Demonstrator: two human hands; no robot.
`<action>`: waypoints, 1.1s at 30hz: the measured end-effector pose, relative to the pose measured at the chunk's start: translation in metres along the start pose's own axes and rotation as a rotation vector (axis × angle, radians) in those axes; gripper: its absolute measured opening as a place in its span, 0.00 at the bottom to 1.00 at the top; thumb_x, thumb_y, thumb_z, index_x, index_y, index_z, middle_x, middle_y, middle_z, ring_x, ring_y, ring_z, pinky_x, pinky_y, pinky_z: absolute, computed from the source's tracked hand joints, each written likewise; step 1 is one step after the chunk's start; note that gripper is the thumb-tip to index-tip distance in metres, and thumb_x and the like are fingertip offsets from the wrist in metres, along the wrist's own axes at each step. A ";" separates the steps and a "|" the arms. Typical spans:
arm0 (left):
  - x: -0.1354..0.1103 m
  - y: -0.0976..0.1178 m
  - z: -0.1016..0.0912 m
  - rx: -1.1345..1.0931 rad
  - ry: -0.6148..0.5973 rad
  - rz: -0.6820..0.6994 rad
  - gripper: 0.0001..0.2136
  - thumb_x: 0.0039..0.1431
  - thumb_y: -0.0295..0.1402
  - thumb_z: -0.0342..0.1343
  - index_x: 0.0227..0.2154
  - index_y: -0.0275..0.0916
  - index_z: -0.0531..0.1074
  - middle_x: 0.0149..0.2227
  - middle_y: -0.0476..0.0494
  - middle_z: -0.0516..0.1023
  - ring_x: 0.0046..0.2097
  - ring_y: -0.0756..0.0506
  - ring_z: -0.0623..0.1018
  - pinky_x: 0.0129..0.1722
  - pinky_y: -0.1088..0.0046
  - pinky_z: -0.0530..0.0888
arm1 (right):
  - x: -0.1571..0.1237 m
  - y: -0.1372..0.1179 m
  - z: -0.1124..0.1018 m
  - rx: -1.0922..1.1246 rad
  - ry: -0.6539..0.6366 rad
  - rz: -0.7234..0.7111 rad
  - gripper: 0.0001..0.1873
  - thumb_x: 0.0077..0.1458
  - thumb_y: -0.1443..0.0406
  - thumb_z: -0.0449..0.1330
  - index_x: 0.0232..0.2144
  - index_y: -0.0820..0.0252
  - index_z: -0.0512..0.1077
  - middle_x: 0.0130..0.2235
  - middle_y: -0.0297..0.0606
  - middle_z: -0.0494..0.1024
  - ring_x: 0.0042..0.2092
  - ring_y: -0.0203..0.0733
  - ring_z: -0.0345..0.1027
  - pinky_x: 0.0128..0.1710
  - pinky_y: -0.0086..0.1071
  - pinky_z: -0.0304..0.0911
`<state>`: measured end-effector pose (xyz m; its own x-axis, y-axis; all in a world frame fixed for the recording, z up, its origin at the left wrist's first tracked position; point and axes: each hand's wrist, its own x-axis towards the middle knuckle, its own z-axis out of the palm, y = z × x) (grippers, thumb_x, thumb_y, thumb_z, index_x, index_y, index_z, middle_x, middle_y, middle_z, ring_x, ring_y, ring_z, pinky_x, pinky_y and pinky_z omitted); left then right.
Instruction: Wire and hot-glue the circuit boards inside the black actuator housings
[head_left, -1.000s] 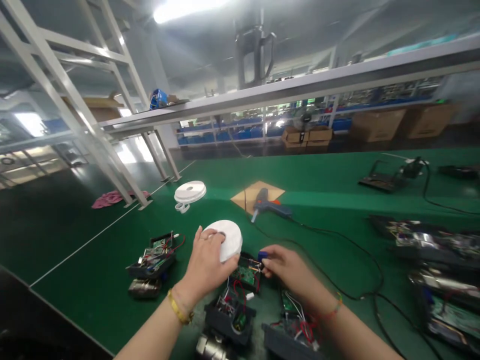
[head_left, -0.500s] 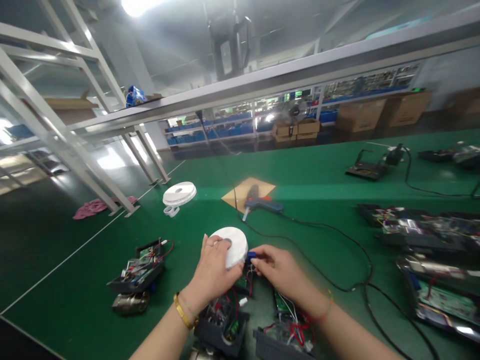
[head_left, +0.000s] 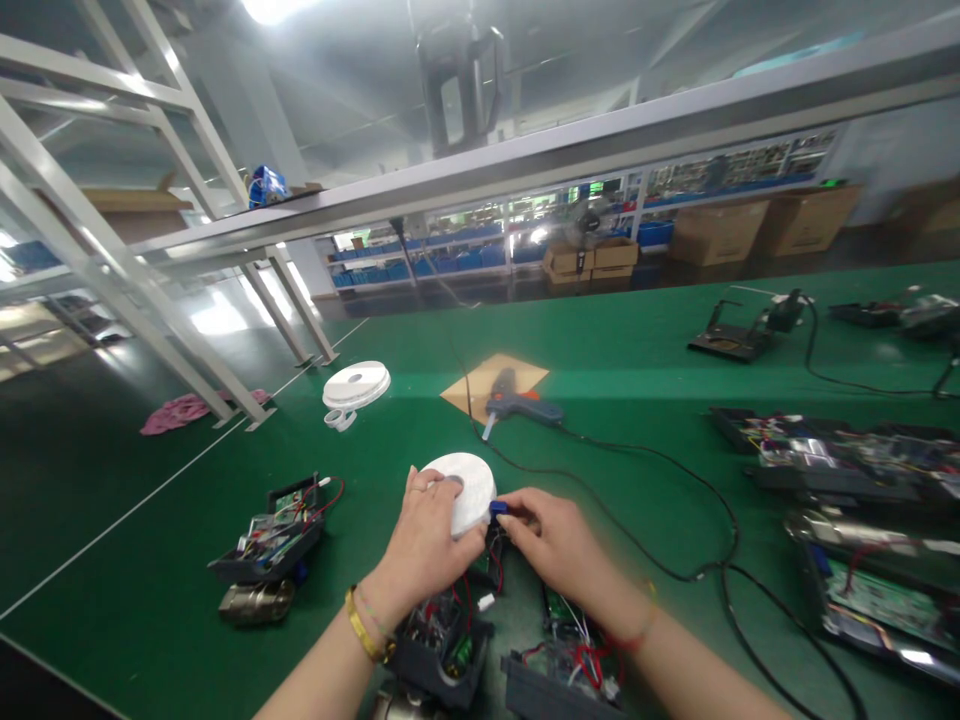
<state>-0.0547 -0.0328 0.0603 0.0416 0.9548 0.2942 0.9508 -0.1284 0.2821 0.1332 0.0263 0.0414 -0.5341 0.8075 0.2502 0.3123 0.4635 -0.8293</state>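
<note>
Blue piece [head_left: 499, 508] now nearer white roll [head_left: 477, 485], long axis sideways toward it

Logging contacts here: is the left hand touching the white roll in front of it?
Touching. The head view shows the left hand lying across the face of the white roll, reaching its centre hole.

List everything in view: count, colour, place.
Tape roll: 1, white, centre
Small block: 1, blue, beside tape roll
Tabletop: 1, green, foreground
Cardboard sheet: 1, tan, centre
Glue gun: 1, grey-blue, on cardboard sheet
Cords: several, black, right side
Stacked rolls: count unclear, white, back left
Open housings: several, dark grey, left, bottom, right
Stand: 1, black, back right
Cloth: 1, pink, far left
Cartons: several, brown, background
Shelf frame: 1, grey, above tabletop
Left hand: 1, bare, gripping tape roll
Right hand: 1, bare, pinching small block
</note>
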 end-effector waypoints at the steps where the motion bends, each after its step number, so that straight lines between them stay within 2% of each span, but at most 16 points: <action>1: -0.001 0.001 0.001 0.005 0.014 0.006 0.17 0.55 0.35 0.61 0.44 0.29 0.73 0.42 0.31 0.78 0.54 0.31 0.72 0.64 0.37 0.60 | -0.001 -0.001 0.001 -0.010 0.011 -0.002 0.11 0.57 0.66 0.58 0.39 0.62 0.79 0.38 0.44 0.82 0.38 0.48 0.74 0.39 0.37 0.64; 4: -0.003 0.005 0.005 0.022 0.072 0.027 0.14 0.55 0.35 0.61 0.41 0.30 0.74 0.41 0.32 0.78 0.52 0.32 0.73 0.64 0.38 0.61 | -0.003 -0.004 0.004 -0.022 0.051 0.015 0.11 0.56 0.66 0.57 0.37 0.62 0.80 0.37 0.45 0.82 0.38 0.49 0.73 0.41 0.39 0.63; 7: -0.007 0.007 0.014 0.040 0.159 0.022 0.12 0.53 0.33 0.61 0.39 0.31 0.74 0.40 0.32 0.78 0.51 0.31 0.74 0.59 0.42 0.70 | -0.003 -0.006 0.007 0.018 0.087 0.088 0.09 0.56 0.67 0.58 0.34 0.60 0.79 0.36 0.44 0.82 0.38 0.49 0.73 0.41 0.39 0.64; 9: -0.010 0.011 0.020 0.050 0.237 0.003 0.12 0.51 0.31 0.62 0.37 0.31 0.73 0.39 0.31 0.78 0.50 0.30 0.74 0.52 0.47 0.76 | 0.000 -0.005 0.010 0.092 0.092 0.177 0.07 0.56 0.69 0.59 0.34 0.60 0.79 0.34 0.41 0.82 0.35 0.45 0.75 0.37 0.36 0.66; 11: -0.011 0.017 0.022 0.060 0.326 -0.005 0.12 0.50 0.29 0.62 0.38 0.30 0.73 0.38 0.31 0.78 0.50 0.30 0.74 0.49 0.49 0.77 | 0.004 0.000 0.012 0.194 0.076 0.290 0.05 0.58 0.70 0.60 0.33 0.61 0.77 0.30 0.36 0.81 0.29 0.41 0.75 0.31 0.32 0.68; 14: -0.015 0.028 0.011 0.076 0.436 0.031 0.16 0.53 0.31 0.60 0.43 0.30 0.71 0.42 0.31 0.78 0.53 0.31 0.72 0.55 0.49 0.75 | 0.011 0.011 0.014 0.332 0.058 0.441 0.07 0.64 0.69 0.61 0.32 0.64 0.74 0.25 0.29 0.77 0.25 0.35 0.73 0.28 0.29 0.70; 16: -0.018 0.024 -0.003 0.103 0.487 0.051 0.17 0.57 0.35 0.58 0.47 0.30 0.70 0.46 0.31 0.77 0.56 0.33 0.71 0.60 0.48 0.70 | 0.013 0.017 0.015 0.401 0.056 0.499 0.10 0.66 0.66 0.62 0.31 0.64 0.73 0.26 0.28 0.76 0.26 0.33 0.72 0.29 0.29 0.71; 18: -0.025 0.004 -0.016 0.156 0.519 0.032 0.18 0.60 0.38 0.56 0.47 0.29 0.70 0.47 0.28 0.77 0.56 0.31 0.70 0.63 0.43 0.65 | 0.014 0.020 0.014 0.459 0.049 0.527 0.10 0.66 0.65 0.62 0.32 0.65 0.73 0.28 0.29 0.77 0.27 0.33 0.73 0.29 0.29 0.72; 21: -0.042 -0.047 -0.024 0.253 0.473 -0.031 0.20 0.61 0.40 0.54 0.44 0.23 0.73 0.42 0.22 0.79 0.51 0.25 0.72 0.57 0.33 0.65 | 0.014 0.020 0.013 0.527 0.037 0.540 0.07 0.66 0.68 0.63 0.33 0.65 0.74 0.29 0.29 0.78 0.27 0.33 0.73 0.30 0.28 0.72; 23: -0.057 -0.078 -0.022 0.281 0.376 -0.036 0.18 0.60 0.40 0.54 0.39 0.25 0.76 0.39 0.23 0.80 0.46 0.26 0.75 0.50 0.36 0.71 | 0.014 0.018 0.011 0.564 0.034 0.538 0.06 0.65 0.70 0.63 0.34 0.66 0.74 0.29 0.29 0.78 0.27 0.32 0.73 0.29 0.27 0.72; 25: -0.069 -0.092 -0.021 0.281 0.290 -0.029 0.17 0.60 0.41 0.56 0.39 0.29 0.78 0.39 0.28 0.81 0.44 0.28 0.77 0.48 0.40 0.73 | 0.014 0.017 0.009 0.595 0.035 0.531 0.05 0.65 0.70 0.63 0.34 0.66 0.74 0.29 0.30 0.79 0.27 0.32 0.73 0.28 0.27 0.71; 27: -0.072 -0.084 -0.023 0.263 0.270 -0.029 0.17 0.62 0.41 0.56 0.43 0.31 0.78 0.42 0.29 0.80 0.45 0.29 0.76 0.49 0.41 0.72 | 0.014 0.016 0.008 0.619 0.039 0.527 0.04 0.64 0.70 0.63 0.35 0.66 0.74 0.29 0.31 0.79 0.26 0.32 0.73 0.28 0.26 0.71; 29: -0.067 -0.056 -0.028 0.212 0.279 0.002 0.16 0.66 0.40 0.53 0.47 0.34 0.76 0.44 0.31 0.79 0.47 0.31 0.75 0.50 0.45 0.71 | 0.013 0.017 0.008 0.633 0.045 0.525 0.06 0.62 0.67 0.65 0.35 0.65 0.75 0.29 0.32 0.80 0.26 0.32 0.73 0.28 0.26 0.71; 30: -0.061 -0.037 -0.030 0.158 0.253 0.045 0.14 0.67 0.39 0.51 0.48 0.39 0.76 0.45 0.36 0.79 0.48 0.35 0.75 0.51 0.50 0.71 | 0.013 0.017 0.008 0.637 0.047 0.523 0.08 0.60 0.64 0.67 0.35 0.65 0.75 0.30 0.33 0.80 0.26 0.32 0.73 0.28 0.26 0.71; 31: -0.055 -0.019 -0.032 0.080 0.187 0.106 0.12 0.67 0.38 0.52 0.47 0.44 0.76 0.44 0.42 0.80 0.48 0.38 0.75 0.50 0.56 0.72 | 0.012 0.018 0.008 0.637 0.048 0.519 0.10 0.58 0.62 0.68 0.35 0.65 0.75 0.30 0.34 0.80 0.26 0.32 0.73 0.28 0.26 0.71; 33: -0.041 0.013 -0.033 -0.155 -0.104 0.190 0.12 0.62 0.35 0.59 0.48 0.48 0.75 0.44 0.47 0.80 0.48 0.39 0.75 0.49 0.59 0.72 | 0.012 0.019 0.008 0.628 0.047 0.510 0.16 0.53 0.57 0.69 0.35 0.65 0.75 0.30 0.36 0.80 0.26 0.33 0.73 0.27 0.25 0.70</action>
<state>-0.0542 -0.0827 0.0817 0.2538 0.9310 0.2625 0.8646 -0.3400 0.3699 0.1268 0.0416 0.0251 -0.4069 0.8853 -0.2253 0.0017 -0.2459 -0.9693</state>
